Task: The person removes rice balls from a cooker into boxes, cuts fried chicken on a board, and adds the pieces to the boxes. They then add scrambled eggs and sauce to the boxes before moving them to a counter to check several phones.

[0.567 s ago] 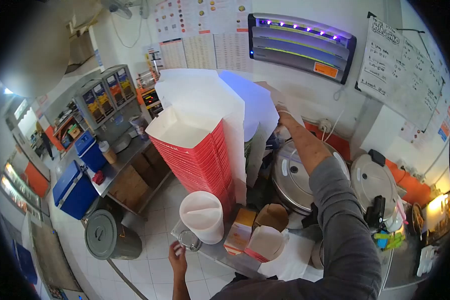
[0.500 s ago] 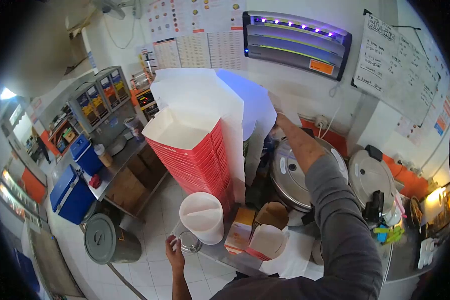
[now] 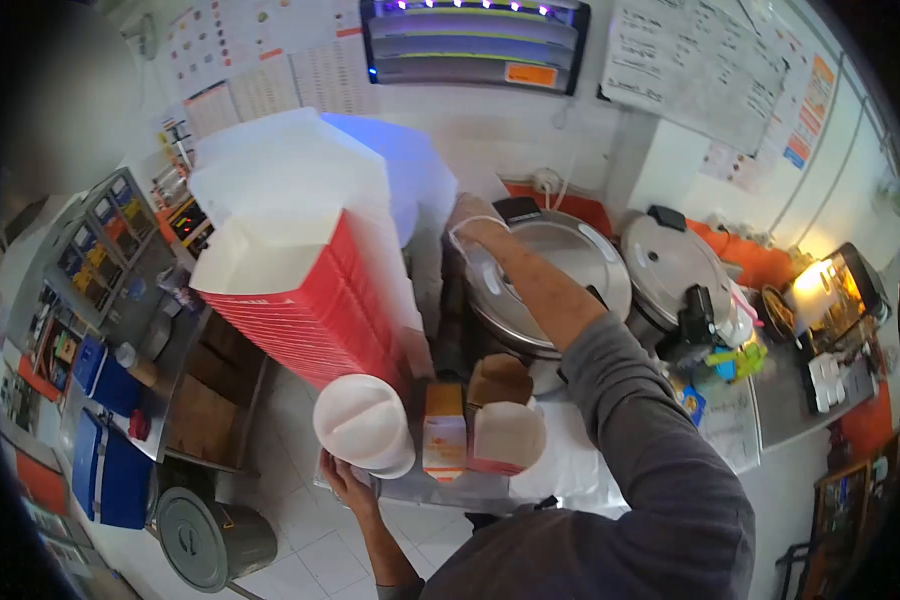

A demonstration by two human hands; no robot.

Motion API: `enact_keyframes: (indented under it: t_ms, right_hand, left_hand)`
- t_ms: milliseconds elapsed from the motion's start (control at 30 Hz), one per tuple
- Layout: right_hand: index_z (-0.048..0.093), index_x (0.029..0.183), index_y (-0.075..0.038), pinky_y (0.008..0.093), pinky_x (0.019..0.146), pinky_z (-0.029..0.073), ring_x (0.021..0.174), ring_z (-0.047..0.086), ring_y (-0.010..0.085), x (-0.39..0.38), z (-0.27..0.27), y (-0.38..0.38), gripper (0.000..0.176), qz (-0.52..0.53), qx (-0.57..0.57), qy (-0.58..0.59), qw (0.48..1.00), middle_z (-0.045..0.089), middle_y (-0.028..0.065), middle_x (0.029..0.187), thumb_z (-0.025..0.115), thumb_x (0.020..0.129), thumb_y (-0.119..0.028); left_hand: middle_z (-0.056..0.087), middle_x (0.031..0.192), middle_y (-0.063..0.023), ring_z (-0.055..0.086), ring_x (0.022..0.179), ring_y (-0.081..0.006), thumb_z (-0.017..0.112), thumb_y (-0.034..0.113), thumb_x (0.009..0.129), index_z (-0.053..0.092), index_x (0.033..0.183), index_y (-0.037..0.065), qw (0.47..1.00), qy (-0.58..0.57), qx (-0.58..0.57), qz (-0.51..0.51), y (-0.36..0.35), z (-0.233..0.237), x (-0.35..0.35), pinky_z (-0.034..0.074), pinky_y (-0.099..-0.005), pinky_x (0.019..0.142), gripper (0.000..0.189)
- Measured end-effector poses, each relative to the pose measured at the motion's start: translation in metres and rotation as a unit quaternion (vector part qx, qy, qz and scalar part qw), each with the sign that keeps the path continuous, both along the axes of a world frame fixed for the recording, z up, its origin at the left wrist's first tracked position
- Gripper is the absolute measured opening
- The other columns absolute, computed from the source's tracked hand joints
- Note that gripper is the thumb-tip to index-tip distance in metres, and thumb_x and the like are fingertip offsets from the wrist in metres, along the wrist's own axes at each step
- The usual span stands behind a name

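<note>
A metal counter (image 3: 478,489) is crowded with a red box stack (image 3: 315,315), tub (image 3: 360,425), yellow carton (image 3: 444,440), brown box (image 3: 501,379) and red-and-white box (image 3: 508,437); a white sheet (image 3: 573,452) is spread alongside; lidded pots (image 3: 565,262) are set behind.

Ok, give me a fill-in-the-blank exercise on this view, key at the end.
The left hand is at the base of the round plastic tub, coloured ____.
The tall stack of nested cardboard boxes is white inside, ____ outside.
The right forearm crosses the ____ of two round metal lids.
The slatted grey wall unit has one ____ label.

white; red; left; orange
</note>
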State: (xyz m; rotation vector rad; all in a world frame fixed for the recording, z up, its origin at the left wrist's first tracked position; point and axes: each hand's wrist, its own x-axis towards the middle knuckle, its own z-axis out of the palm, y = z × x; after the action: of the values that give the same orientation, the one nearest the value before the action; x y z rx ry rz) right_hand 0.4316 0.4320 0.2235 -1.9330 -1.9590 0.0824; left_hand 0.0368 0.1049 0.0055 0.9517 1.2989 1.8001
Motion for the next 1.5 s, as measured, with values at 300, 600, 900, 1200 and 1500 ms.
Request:
enact_keyframes:
  t_ms: [300, 600, 900, 1200, 1500]
  right_hand:
    - [0.064, 0.104, -0.002, 0.0266, 0.054, 0.05, 0.061, 0.062, 0.0123, 0.077, 0.073, -0.336, 0.025, -0.074, 0.094, 0.529, 0.84, 0.067, 0.0068, 0.084, 0.061, 0.093, -0.024]
    - [0.06, 0.104, -0.004, 0.0234, 0.043, 0.042, 0.052, 0.054, 0.0116, 0.256, 0.051, -0.58, 0.025, -0.248, 0.555, 0.448, 0.655, 0.062, 0.0079, 0.084, 0.053, 0.098, -0.028]
    - [0.058, 0.094, -0.007, 0.0206, 0.042, 0.037, 0.051, 0.047, 0.0068, 0.404, 0.017, -0.759, 0.022, -0.312, 0.512, 0.433, 0.673, 0.053, 0.0001, 0.069, 0.054, 0.098, -0.029]
    - [0.059, 0.097, -0.005, 0.0217, 0.046, 0.046, 0.057, 0.055, 0.0091, 0.504, -0.103, -0.729, 0.02, -0.328, 0.354, 0.584, 0.653, 0.058, 0.0018, 0.072, 0.062, 0.095, -0.024]
    - [0.067, 0.105, -0.004, 0.0363, 0.091, 0.048, 0.102, 0.064, 0.0292, 0.49, -0.032, -0.385, 0.026, 0.089, -0.012, 0.118, 0.989, 0.068, 0.015, 0.103, 0.063, 0.085, -0.021]
  left_hand:
    - [0.05, 0.122, -0.0192, 0.048, 0.115, -0.0289, 0.047, 0.02, 0.099, 0.045, 0.124, -0.003, 0.921, 0.315, 0.064, 0.221, -0.064, 0.099, 0.017, 0.037, -0.0408, 0.101, 0.034]
    - [0.052, 0.132, -0.0203, 0.048, 0.122, -0.0337, 0.068, 0.015, 0.086, 0.042, 0.137, -0.002, 0.784, 0.22, 0.256, -0.52, -0.078, 0.21, 0.392, 0.034, -0.0418, 0.106, 0.06]
    - [0.064, 0.115, -0.0182, 0.061, 0.108, -0.0282, 0.071, 0.02, 0.086, 0.019, 0.152, 0.011, 0.786, 0.198, 0.197, -0.551, -0.035, 0.133, 0.655, 0.037, -0.0444, 0.104, 0.085]
    - [0.066, 0.113, -0.0193, 0.063, 0.106, -0.0353, 0.083, 0.062, 0.057, 0.045, 0.137, 0.014, 0.76, 0.504, 0.197, -0.359, 0.003, 0.372, 0.71, 0.046, -0.0416, 0.096, 0.1]
    - [0.059, 0.128, -0.0236, 0.052, 0.124, -0.0389, 0.063, 0.059, 0.074, 0.056, 0.129, 0.0, 0.783, 0.535, 0.169, -0.27, 0.076, 0.466, 0.761, 0.02, -0.0621, 0.11, 0.081]
